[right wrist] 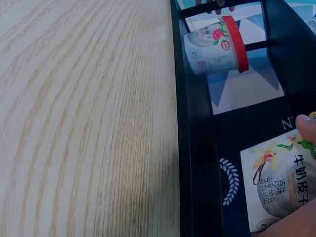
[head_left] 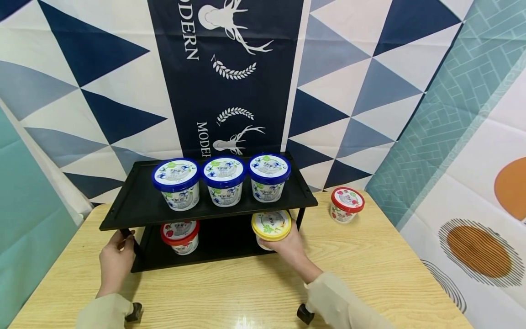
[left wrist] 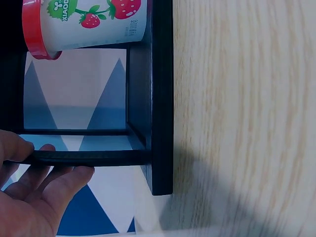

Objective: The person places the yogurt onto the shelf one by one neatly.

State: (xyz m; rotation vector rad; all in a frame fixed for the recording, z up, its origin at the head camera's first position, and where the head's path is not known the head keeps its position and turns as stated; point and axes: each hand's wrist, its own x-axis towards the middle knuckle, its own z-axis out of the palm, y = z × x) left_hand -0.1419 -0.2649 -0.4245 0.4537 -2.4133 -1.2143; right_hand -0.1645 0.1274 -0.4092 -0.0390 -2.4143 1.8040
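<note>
A black two-tier shelf (head_left: 230, 214) stands on the table. My left hand (head_left: 117, 258) holds its front left leg (left wrist: 98, 158), with thumb and fingertips on either side of it. In my right hand (head_left: 291, 246) is a yellow-lidded tub (head_left: 271, 225), at the right end of the lower tier. The right wrist view shows the thumb near that tub's rim, with part of the hand cut off by the frame edge. On the lower tier's left side sits a red-lidded tub (head_left: 181, 237) with strawberries printed on it.
Three blue-lidded tubs (head_left: 225, 180) stand in a row on the upper tier. Another red-lidded tub (head_left: 347, 204) is on the wooden table (head_left: 213, 292), right of the shelf. Patterned cloth (head_left: 333, 91) hangs close behind.
</note>
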